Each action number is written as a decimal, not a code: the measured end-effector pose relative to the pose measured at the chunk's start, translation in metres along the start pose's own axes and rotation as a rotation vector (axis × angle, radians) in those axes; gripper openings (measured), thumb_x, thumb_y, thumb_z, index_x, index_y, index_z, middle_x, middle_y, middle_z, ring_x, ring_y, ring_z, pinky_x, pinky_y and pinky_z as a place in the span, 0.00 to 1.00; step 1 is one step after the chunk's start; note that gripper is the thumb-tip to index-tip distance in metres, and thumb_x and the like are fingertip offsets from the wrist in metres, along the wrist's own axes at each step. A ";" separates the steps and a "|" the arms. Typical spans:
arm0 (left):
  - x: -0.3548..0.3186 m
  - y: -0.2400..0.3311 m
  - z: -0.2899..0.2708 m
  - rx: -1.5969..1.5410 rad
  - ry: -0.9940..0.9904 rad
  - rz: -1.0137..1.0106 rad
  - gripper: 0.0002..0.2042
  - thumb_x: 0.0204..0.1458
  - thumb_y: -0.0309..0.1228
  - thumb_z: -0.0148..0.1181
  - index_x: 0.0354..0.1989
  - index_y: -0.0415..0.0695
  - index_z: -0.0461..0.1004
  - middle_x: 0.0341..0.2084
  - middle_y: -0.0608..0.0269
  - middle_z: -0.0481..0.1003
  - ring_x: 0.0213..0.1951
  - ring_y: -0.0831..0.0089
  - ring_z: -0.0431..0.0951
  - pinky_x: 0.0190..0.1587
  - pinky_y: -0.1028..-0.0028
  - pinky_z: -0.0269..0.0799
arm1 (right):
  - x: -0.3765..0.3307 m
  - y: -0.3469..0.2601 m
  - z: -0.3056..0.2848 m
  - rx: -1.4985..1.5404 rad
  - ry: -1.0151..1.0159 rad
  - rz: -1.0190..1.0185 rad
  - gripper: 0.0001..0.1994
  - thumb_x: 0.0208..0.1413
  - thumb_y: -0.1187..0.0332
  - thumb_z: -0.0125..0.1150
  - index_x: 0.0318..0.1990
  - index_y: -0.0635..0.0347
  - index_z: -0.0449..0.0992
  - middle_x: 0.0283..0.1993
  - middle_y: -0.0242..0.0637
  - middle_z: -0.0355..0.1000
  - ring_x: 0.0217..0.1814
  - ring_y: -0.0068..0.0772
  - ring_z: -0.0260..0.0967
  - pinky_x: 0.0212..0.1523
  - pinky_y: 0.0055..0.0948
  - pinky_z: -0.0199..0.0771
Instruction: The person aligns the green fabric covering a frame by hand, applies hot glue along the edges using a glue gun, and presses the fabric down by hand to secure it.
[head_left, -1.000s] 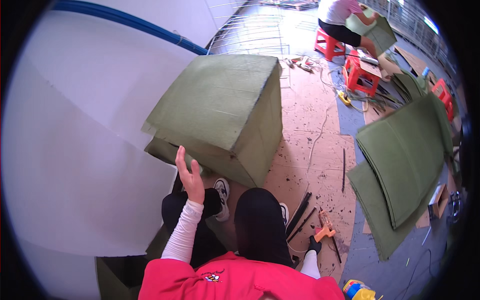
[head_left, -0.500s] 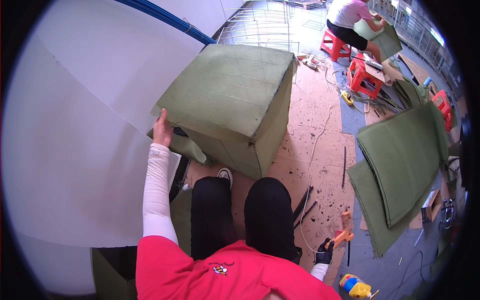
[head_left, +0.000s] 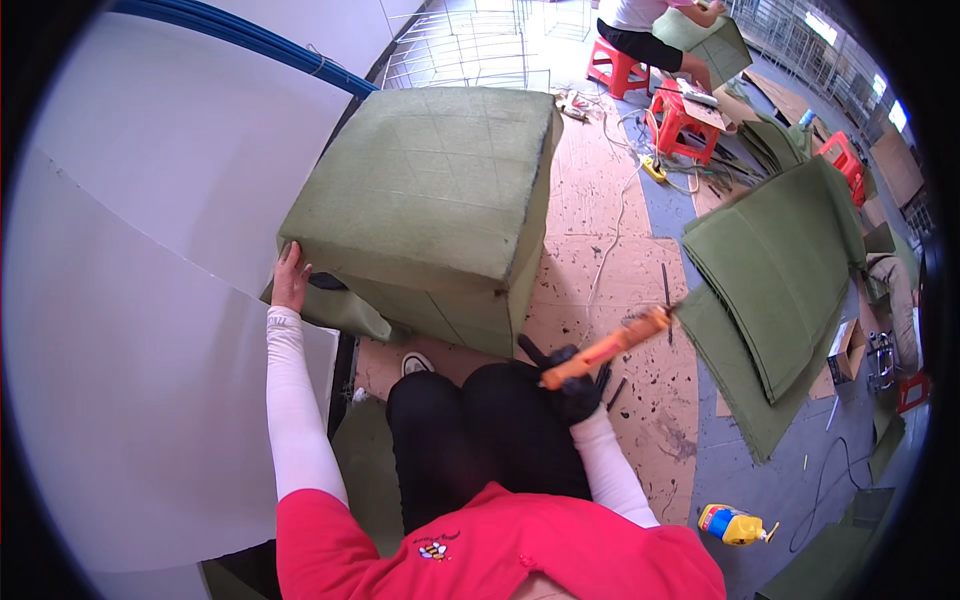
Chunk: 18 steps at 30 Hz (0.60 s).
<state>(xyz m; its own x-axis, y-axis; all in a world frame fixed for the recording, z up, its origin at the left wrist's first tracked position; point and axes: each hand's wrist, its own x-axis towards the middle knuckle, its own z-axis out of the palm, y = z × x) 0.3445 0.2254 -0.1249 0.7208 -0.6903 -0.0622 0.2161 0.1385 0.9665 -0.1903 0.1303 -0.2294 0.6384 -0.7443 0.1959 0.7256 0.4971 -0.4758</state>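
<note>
In front of my knees stands a large box covered in green felt (head_left: 420, 180), with creased lines across its top. My left hand (head_left: 290, 277) is at its near left corner, fingers closed over the edge of the green felt cover. Below that corner, a loose green flap (head_left: 345, 312) curls beside a dark gap. My right hand (head_left: 577, 398), in a black glove, grips an orange hot glue gun (head_left: 610, 345) above my right knee, near the box's lower right corner. The gun is slightly smeared by motion.
Stacked green felt sheets (head_left: 775, 270) lie at the right. A yellow bottle with a blue label (head_left: 735, 524) rests on the floor. Black sticks and a white cord (head_left: 612, 235) lie on cardboard. A co-worker (head_left: 650, 35) sits on a red stool (head_left: 617, 70). White panel (head_left: 150, 330) at left.
My right hand has brought the glue gun up and inward from low on the right to beside my knee. My left hand stays at the box's corner. The view has shifted slightly.
</note>
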 end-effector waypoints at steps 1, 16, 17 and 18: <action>-0.002 0.002 -0.005 0.013 0.011 0.004 0.17 0.55 0.44 0.63 0.50 0.55 0.72 0.45 0.79 0.75 0.48 0.83 0.71 0.53 0.67 0.57 | 0.015 0.015 0.002 -0.003 0.054 0.075 0.24 0.43 0.68 0.71 0.45 0.57 0.63 0.44 0.32 0.65 0.49 0.30 0.65 0.53 0.30 0.66; -0.088 0.015 0.076 0.340 -0.055 0.068 0.17 0.60 0.35 0.58 0.54 0.41 0.70 0.43 0.70 0.75 0.46 0.79 0.73 0.50 0.76 0.66 | 0.138 -0.027 -0.045 -0.509 -0.070 -0.336 0.20 0.56 0.56 0.63 0.43 0.62 0.66 0.53 0.44 0.70 0.43 0.32 0.68 0.46 0.35 0.69; -0.099 0.009 0.097 0.362 -0.067 0.117 0.16 0.60 0.33 0.57 0.53 0.39 0.70 0.44 0.69 0.74 0.46 0.79 0.72 0.50 0.76 0.66 | 0.146 -0.041 -0.054 -0.474 -0.085 -0.338 0.21 0.56 0.54 0.63 0.44 0.62 0.65 0.54 0.46 0.70 0.46 0.34 0.68 0.48 0.34 0.69; -0.108 0.002 0.117 0.382 -0.083 0.160 0.15 0.60 0.32 0.57 0.52 0.38 0.70 0.44 0.69 0.74 0.45 0.80 0.72 0.50 0.77 0.65 | 0.153 -0.057 -0.071 -0.443 -0.094 -0.338 0.23 0.56 0.53 0.63 0.44 0.63 0.65 0.56 0.48 0.69 0.49 0.35 0.69 0.50 0.34 0.69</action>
<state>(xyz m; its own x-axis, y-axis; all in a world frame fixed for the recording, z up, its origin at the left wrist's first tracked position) 0.1903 0.2172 -0.0870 0.6669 -0.7382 0.1011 -0.1649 -0.0139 0.9862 -0.1521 -0.0435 -0.2330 0.4243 -0.7767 0.4655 0.7291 -0.0118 -0.6843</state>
